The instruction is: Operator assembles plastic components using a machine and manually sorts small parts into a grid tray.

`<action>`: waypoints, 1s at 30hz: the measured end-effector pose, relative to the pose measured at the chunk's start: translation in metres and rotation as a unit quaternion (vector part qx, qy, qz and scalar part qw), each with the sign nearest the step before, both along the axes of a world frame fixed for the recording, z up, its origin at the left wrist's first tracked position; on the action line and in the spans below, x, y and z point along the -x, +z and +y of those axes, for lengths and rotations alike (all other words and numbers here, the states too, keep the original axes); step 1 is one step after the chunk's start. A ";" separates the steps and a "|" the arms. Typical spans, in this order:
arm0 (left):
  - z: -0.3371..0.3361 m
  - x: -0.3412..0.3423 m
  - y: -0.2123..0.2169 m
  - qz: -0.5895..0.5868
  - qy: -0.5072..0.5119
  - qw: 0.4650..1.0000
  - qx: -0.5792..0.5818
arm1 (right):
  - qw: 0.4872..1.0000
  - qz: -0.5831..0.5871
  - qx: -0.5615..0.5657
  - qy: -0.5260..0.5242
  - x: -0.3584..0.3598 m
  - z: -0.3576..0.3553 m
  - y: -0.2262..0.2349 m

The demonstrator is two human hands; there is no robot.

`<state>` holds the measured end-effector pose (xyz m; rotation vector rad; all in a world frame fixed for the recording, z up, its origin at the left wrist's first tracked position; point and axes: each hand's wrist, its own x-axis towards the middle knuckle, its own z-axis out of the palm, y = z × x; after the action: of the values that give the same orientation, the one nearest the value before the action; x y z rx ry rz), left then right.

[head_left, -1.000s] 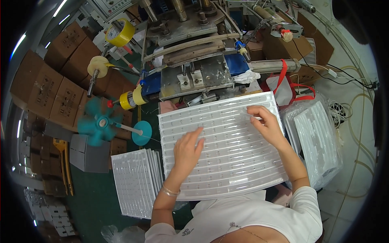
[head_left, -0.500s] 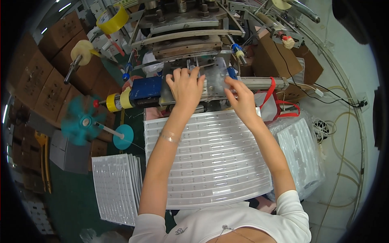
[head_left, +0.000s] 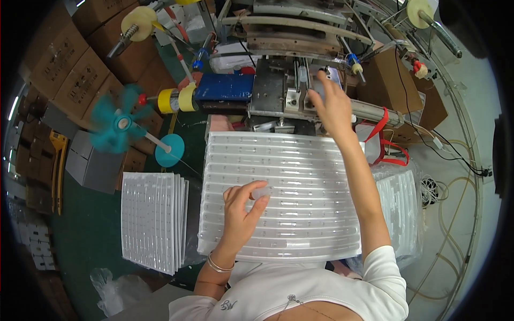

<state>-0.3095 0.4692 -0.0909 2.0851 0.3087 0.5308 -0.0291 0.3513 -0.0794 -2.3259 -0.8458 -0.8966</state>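
I see the right hand (head_left: 336, 109), fingers apart, nearer the press bed (head_left: 267, 99), at its right; bodyward of that bed, the left hand (head_left: 239, 209) pinches a clear piece (head_left: 260, 192), long axis unclear.

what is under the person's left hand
A large white ribbed panel lies beneath the left hand, which pinches a small translucent piece. The patch behind its palm and fingers is hidden.

We see the grey metal plate (head_left: 266, 90) carrying small silver brackets (head_left: 292, 100) near its front edge, right of its front left corner.
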 end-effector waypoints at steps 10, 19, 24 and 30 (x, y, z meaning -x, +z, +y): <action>0.013 0.030 -0.015 -0.068 -0.016 0.897 0.437 | 0.885 0.334 0.182 0.270 0.148 -0.109 0.009; 0.005 0.041 -0.026 -0.084 -0.109 0.773 0.619 | 0.823 0.268 0.348 0.359 0.225 -0.144 -0.049; -0.003 0.038 -0.019 -0.040 -0.092 0.793 0.601 | 0.813 0.252 0.384 0.359 0.227 -0.152 -0.054; -0.004 0.021 -0.022 -0.009 -0.072 0.785 0.615 | 0.796 0.278 0.356 0.403 0.216 -0.153 -0.058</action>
<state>-0.3301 0.4649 -0.1128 0.8000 0.3428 0.1374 -0.2448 0.1983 -0.1376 -2.1575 -1.8750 0.5509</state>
